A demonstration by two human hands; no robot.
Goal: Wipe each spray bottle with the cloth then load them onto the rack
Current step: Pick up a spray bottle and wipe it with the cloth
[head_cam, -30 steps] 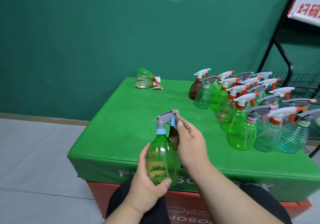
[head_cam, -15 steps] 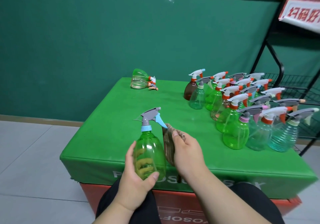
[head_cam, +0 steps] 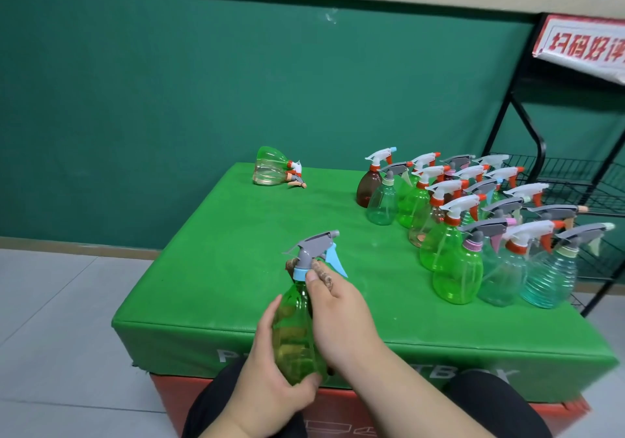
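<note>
Dark green wall [head_cam: 169, 99] behind, pale tile floor [head_cam: 50, 302] at L, green padded bench [head_cam: 236, 234] on a red base [head_cam: 338, 414].

Green spray bottle [head_cam: 294, 336], grey head w/ blue trigger, is upright and held up over the near edge of the bench, just in front of the person. L hand [head_cam: 267, 380] grips its lower body: fingers [head_cam: 272, 309] curl round the far side and show through the plastic, thumb lies across the near btm. R hand [head_cam: 341, 319] pinches the brown cloth [head_cam: 323, 273] against the neck, right under the blue collar. Cloth shows on both sides of the neck, so it wraps round.

Vs 0.5 s ago: cloth was lower, beside the bottle's body and clear of the neck. It's now up at the neck, R hand w/ it. L hand's grip looks the same. 1 s ago the cloth sat up by the trigger head.

Further out, at R on the bench: a tight cluster of upright bottles [head_cam: 456, 261], mostly green, some clear or teal, one brown at the far L corner, heads white or grey. Far back L, well apart from these: tipped bottles [head_cam: 270, 170] on their sides. Neither group has shifted on the bench.

Past the R edge: black wire rack [head_cam: 537, 140], a red-and-white sign [head_cam: 581, 45] up top.
</note>
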